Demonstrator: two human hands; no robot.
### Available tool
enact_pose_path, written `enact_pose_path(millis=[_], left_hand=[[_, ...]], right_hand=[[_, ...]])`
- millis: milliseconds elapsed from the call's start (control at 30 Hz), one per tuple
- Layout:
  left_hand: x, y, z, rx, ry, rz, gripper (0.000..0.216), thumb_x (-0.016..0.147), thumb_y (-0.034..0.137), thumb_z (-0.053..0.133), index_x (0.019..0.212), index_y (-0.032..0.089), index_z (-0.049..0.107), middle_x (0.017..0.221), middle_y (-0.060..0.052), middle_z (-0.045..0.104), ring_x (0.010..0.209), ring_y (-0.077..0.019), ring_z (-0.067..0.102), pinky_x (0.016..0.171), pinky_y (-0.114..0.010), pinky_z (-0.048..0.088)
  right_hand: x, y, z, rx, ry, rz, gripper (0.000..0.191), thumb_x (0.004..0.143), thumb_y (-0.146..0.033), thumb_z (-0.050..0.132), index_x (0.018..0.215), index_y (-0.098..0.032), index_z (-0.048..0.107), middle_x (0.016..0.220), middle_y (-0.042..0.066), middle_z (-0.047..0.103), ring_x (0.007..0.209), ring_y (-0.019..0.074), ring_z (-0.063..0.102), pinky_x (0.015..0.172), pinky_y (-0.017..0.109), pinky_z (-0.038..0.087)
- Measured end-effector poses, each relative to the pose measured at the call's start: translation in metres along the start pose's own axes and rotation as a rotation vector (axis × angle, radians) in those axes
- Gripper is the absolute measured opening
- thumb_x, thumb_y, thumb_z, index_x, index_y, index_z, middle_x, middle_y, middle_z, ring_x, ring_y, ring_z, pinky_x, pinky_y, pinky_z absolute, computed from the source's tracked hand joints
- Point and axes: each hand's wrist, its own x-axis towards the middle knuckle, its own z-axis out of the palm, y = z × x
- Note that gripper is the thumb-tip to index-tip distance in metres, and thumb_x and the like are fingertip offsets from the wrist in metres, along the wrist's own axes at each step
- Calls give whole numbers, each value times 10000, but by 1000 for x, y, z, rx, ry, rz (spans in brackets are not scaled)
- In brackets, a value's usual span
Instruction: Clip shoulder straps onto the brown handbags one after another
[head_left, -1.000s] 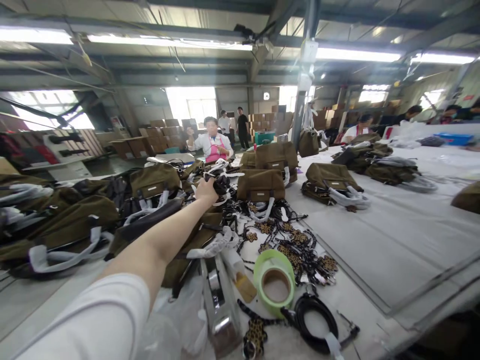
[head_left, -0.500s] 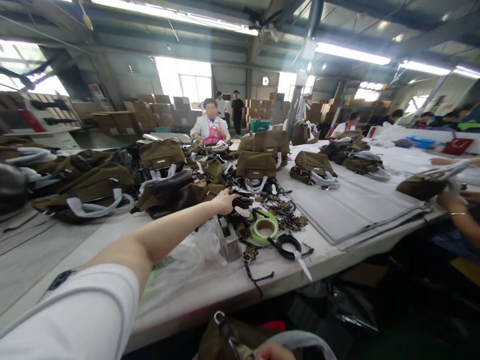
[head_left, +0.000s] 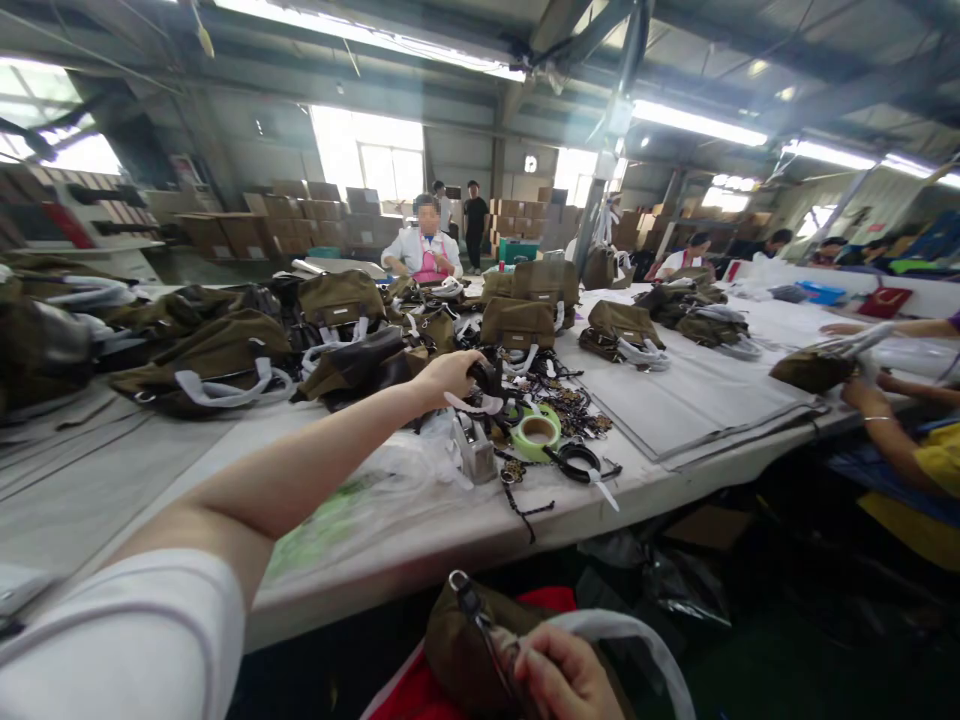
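Across the table my left hand (head_left: 450, 376) reaches out, closed on a coiled black strap (head_left: 487, 378) with a white wrap hanging from it. Just below the strap are a metal tape dispenser (head_left: 474, 452) and a light green tape roll (head_left: 534, 434). At the bottom of the view an olive bag (head_left: 466, 650) with a metal ring and a white-wrapped handle (head_left: 637, 632) lies in my lap over something red. My right hand (head_left: 566, 675) pinches this bag near its dark trim; its fingertips are partly hidden.
Olive bags (head_left: 225, 350) crowd the left and middle of the table (head_left: 420, 560). Black cords with patterned charms (head_left: 574, 408) and another coiled strap (head_left: 577, 462) lie near its front edge. At right, a co-worker's hands (head_left: 862, 392) hold a bag; another person (head_left: 424, 245) sits opposite.
My left hand has lifted the black strap slightly from the pile, its white wrap now dangling. The bag in my lap and my right hand show more fully.
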Motion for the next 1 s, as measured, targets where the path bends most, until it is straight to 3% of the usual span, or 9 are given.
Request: enact_pose_path(millis=[100, 200, 333, 400, 567, 667, 767, 900, 1000], left_hand=[[-44, 0, -2, -21, -207, 43, 391, 741, 160, 586, 1113, 229, 683, 1038, -51, 728, 1021, -263, 659, 921, -306, 482], [-94, 9, 18, -63, -423, 31, 259, 631, 178, 688, 878, 245, 730, 857, -35, 730, 910, -274, 677, 852, -314, 492], [-147, 24, 67, -137, -499, -93, 80, 611, 193, 689, 683, 227, 700, 769, -56, 722, 857, -287, 684, 818, -334, 489], [-165, 25, 90, -179, -491, -144, 68, 645, 215, 665, 696, 215, 709, 774, -71, 731, 851, -287, 685, 783, -324, 494], [-189, 1, 114, -376, -397, -342, 211, 788, 271, 570, 893, 191, 734, 866, -45, 756, 795, -218, 685, 668, -252, 505], [-193, -17, 116, -655, -302, -584, 237, 837, 356, 585, 904, 169, 713, 733, -21, 720, 595, -165, 641, 508, -218, 473], [-191, -27, 123, -859, -234, -773, 324, 889, 436, 563, 987, 146, 668, 685, -32, 695, 503, -149, 622, 463, -224, 486], [-189, -33, 136, -943, -219, -839, 399, 922, 414, 543, 1202, 130, 568, 713, -59, 720, 574, -199, 696, 522, -272, 561], [-195, -39, 144, -994, -203, -826, 355, 967, 334, 457, 1261, 153, 539, 805, -72, 747, 684, -201, 729, 587, -276, 589]], right_hand=[[-7, -12, 3, -56, -51, -17, 514, 826, -653, 602, 743, -147, 632, 519, -51, 421, 475, 79, 317, 481, 225, 228], [-10, -20, 7, -44, -165, 22, 441, 860, -575, 609, 766, -147, 652, 532, -50, 438, 478, 79, 331, 476, 224, 233], [2, -27, 13, -16, -585, 152, 377, 879, -511, 614, 837, -146, 700, 553, -46, 474, 477, 77, 349, 479, 227, 228], [14, -25, 17, 34, -684, 197, 356, 867, -495, 635, 830, -146, 699, 545, -51, 470, 481, 75, 351, 482, 224, 227], [29, -5, 27, 189, -513, 250, 329, 841, -474, 669, 785, -151, 664, 492, -81, 405, 430, 54, 249, 446, 224, 147], [29, 3, 30, 179, -515, 271, 334, 840, -483, 668, 797, -151, 668, 493, -77, 424, 420, 54, 254, 440, 226, 148], [31, 3, 34, 163, -494, 266, 355, 831, -499, 676, 787, -147, 665, 489, -75, 428, 418, 52, 258, 441, 226, 159], [35, -1, 41, 169, -448, 266, 371, 822, -513, 681, 771, -147, 650, 472, -80, 414, 412, 47, 238, 437, 225, 151], [37, 1, 42, 170, -412, 263, 368, 822, -502, 686, 760, -141, 646, 468, -79, 410, 414, 43, 231, 439, 224, 141]])
